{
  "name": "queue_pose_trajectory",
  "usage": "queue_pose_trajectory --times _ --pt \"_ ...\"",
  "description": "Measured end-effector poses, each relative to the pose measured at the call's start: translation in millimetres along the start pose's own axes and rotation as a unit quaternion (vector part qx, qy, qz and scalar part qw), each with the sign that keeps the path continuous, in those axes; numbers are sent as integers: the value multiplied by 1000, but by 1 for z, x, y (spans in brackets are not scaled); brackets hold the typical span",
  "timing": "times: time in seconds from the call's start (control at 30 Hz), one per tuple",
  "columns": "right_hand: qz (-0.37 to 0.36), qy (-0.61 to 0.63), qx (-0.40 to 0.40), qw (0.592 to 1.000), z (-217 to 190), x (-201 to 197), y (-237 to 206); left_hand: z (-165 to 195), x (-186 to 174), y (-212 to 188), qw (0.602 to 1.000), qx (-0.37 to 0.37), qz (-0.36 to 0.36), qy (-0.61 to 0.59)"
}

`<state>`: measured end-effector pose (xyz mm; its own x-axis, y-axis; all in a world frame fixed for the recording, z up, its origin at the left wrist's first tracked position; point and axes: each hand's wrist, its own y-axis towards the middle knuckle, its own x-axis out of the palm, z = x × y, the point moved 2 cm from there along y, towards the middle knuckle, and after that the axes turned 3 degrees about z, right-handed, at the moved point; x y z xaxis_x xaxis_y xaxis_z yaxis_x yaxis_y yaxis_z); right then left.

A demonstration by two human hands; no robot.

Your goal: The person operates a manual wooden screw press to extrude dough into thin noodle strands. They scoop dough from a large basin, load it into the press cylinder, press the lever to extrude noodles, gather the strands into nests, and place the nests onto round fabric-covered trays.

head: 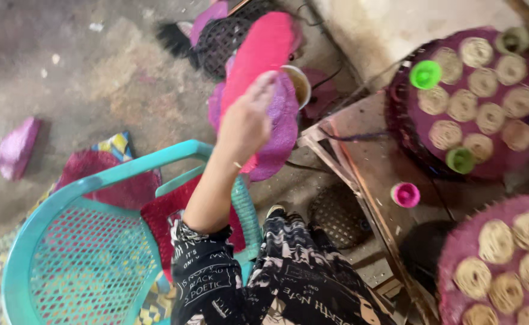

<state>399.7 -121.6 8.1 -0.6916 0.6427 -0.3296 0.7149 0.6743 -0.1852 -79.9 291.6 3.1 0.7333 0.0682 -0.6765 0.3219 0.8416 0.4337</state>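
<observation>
Head view: one hand [246,123], at upper centre of the frame, extends from a dark printed sleeve [207,271]; which hand it is cannot be told with certainty, though it reads as the left, and the other hand is out of frame. Its fingers are curled onto the edge of a stack of pink and purple woven mats [264,78], held above the concrete floor [84,72]; the far side of the grip is hidden. The mats look light, thin and flexible, likely to sag if held by one edge, so support near the middle of the long edge suits them. A teal plastic chair [90,253] stands at lower left. At right, round purple trays [493,156] carry coiled discs [490,117] and small green and pink cups [425,74].
</observation>
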Motion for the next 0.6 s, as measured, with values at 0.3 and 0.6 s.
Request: queue_pose_trajectory --times 0.3,0.6 --pt "113 123 -82 983 74 -114 -104 251 7 48 875 369 -179 -259" --pt "259 208 -178 926 192 -194 -210 375 19 81 739 286 -243 -559"
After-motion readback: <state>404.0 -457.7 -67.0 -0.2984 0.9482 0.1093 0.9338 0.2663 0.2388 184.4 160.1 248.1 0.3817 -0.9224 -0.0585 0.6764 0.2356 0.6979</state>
